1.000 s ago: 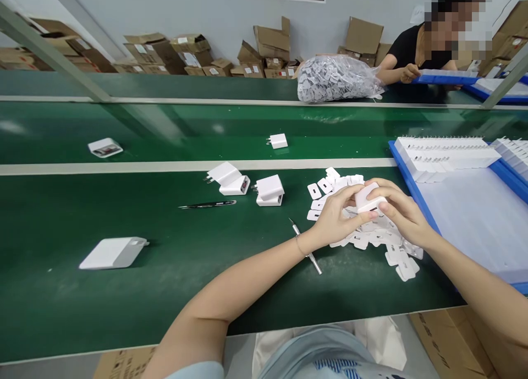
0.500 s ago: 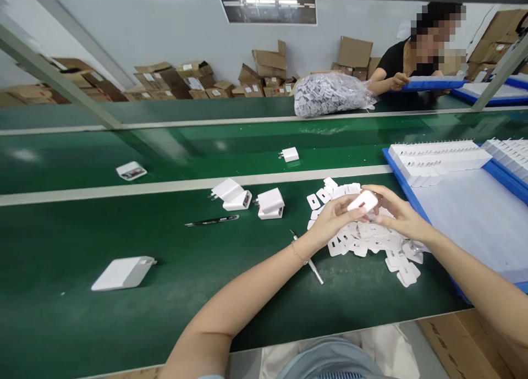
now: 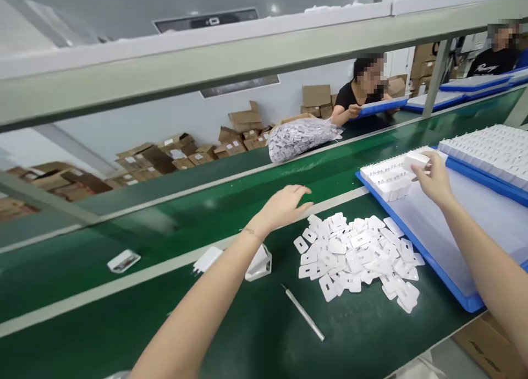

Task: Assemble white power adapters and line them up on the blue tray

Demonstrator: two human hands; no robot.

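My right hand (image 3: pixel 435 181) is closed on a white charger (image 3: pixel 416 160) at the end of rows of similar chargers (image 3: pixel 390 189) in a blue-rimmed tray (image 3: pixel 443 280). My left hand (image 3: pixel 284 206) reaches over the green belt, thumb and fingers apart, with nothing visible between them. Below and right of it lies a pile of white face plates with small slots (image 3: pixel 358 252). A silver craft knife (image 3: pixel 303 313) rests on the table in front of the pile. Beside my left forearm are white chargers (image 3: pixel 259 263), partly hidden by the arm.
An open-ended white charger housing (image 3: pixel 124 261) lies on the belt at left. A clear bag of small white parts (image 3: pixel 303 139) sits across the belt. Opposite, a person (image 3: pixel 358 95) holds a blue tray. A metal shelf beam (image 3: pixel 206 65) crosses above. Another filled tray (image 3: pixel 490 153) is at right.
My hands have parted: the right has carried the charger from above the pile to the tray, and the left has moved out over the belt. The view has shifted and tilted.
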